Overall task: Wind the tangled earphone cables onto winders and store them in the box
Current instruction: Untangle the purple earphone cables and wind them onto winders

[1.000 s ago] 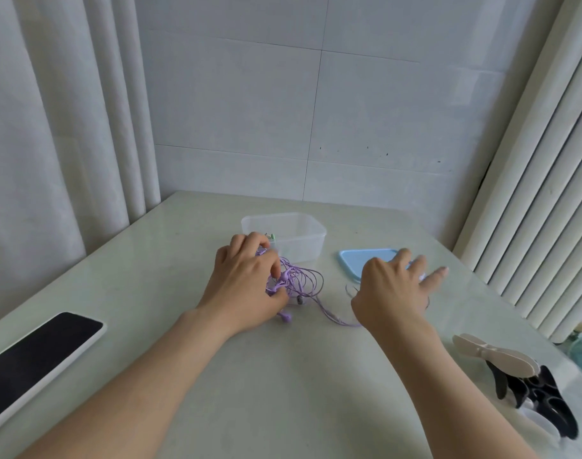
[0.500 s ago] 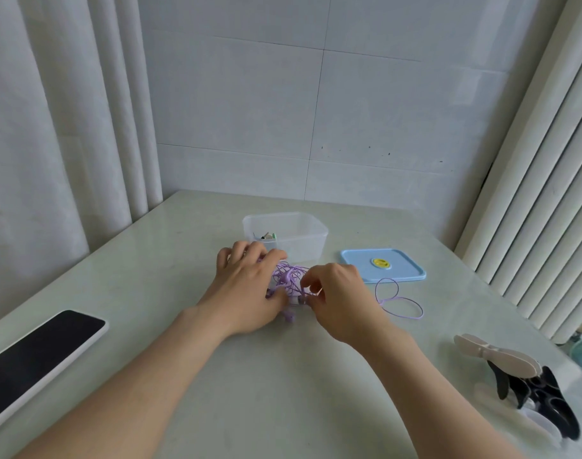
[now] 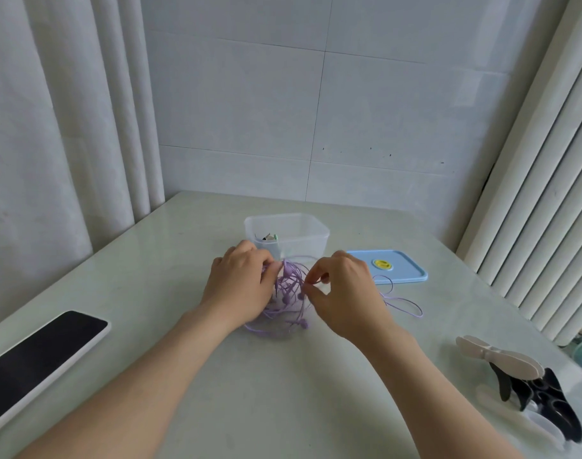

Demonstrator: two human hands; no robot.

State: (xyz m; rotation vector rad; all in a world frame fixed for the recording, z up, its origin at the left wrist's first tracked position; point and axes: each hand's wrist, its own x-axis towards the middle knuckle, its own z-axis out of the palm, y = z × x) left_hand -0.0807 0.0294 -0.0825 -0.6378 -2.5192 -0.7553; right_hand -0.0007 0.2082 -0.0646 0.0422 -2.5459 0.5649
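cable: purple earphone tangle (image 3: 288, 293) on table (image 3: 183, 260), just in front of box, between both hands
left hand (image 3: 240, 286): fingers curled over its left side, holding it
right hand (image 3: 342, 293): thumb and forefinger pinch one strand at right edge; loose loop (image 3: 405, 303) trails right
box (image 3: 303, 226): clear, open, small item (image 3: 269, 237) inside, unclear what
lid (image 3: 405, 270): blue, beside box
winders (image 3: 501, 359): probably these beige/black pieces, nearer right hand
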